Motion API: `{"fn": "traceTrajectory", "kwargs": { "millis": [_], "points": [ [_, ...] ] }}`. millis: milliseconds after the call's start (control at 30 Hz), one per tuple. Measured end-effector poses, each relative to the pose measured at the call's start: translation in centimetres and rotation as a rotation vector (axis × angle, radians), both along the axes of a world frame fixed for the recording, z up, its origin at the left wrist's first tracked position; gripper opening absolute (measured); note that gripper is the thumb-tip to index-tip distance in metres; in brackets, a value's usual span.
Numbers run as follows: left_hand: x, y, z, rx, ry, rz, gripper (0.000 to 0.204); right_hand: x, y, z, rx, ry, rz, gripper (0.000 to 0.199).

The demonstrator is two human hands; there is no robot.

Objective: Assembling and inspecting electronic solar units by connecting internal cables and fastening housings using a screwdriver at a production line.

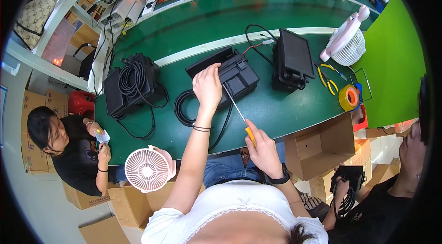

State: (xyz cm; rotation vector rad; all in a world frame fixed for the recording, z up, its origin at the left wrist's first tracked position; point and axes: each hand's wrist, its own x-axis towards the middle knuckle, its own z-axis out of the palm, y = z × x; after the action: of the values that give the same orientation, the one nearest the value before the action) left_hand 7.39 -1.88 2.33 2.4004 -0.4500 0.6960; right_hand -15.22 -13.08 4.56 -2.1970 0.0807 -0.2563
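Note:
In the middle of the green table sits a black plastic case with a flat black panel raised along its far left side. My left hand grips the case at its left part, fingers curled over the edge by the panel. A screwdriver with a yellow handle is held in my right hand. Its long shaft slants up and left, the tip meeting the near side of the case. Beside my left wrist lies a coiled black cable.
Another black case stands right, wired by a red lead. A third case with coiled cable lies left. Yellow-handled pliers, tape and pink-white fans are around. People sit left and right, one holding a black device.

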Motion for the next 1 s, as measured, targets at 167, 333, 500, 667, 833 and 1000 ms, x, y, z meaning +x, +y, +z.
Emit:
{"fn": "traceTrajectory", "kwargs": {
  "millis": [167, 333, 500, 667, 833, 1000],
  "points": [
    [0.0, 0.1, -0.1, -0.011, 0.008, -0.015, 0.018, -0.9, -2.0, 2.2, 0.092, -0.054, 0.02, 0.049],
    [0.1, 0.1, 0.1, 0.002, -0.032, -0.023, 0.018, -2.5, -4.7, 2.8, 0.315, -0.133, -0.308, 0.043],
    [-1.1, 0.4, 0.5, 0.008, -0.105, -0.091, 0.018, -2.4, -7.7, 0.2, 0.201, -0.253, -0.699, 0.045],
    [-5.4, -0.6, 0.5, 0.111, -0.281, -0.136, 0.026, -2.1, -11.6, -4.6, -0.081, -0.299, -0.837, 0.046],
    [-10.6, -0.7, -1.4, 0.247, -0.448, -0.073, 0.034, -0.4, -14.1, -7.8, -0.18, -0.08, -0.798, 0.047],
    [-15.2, 0.6, -3.8, 0.432, -0.331, -0.268, 0.046, 2.1, -16.4, -11.0, -0.21, -0.243, -0.685, 0.042]
  ]
}}
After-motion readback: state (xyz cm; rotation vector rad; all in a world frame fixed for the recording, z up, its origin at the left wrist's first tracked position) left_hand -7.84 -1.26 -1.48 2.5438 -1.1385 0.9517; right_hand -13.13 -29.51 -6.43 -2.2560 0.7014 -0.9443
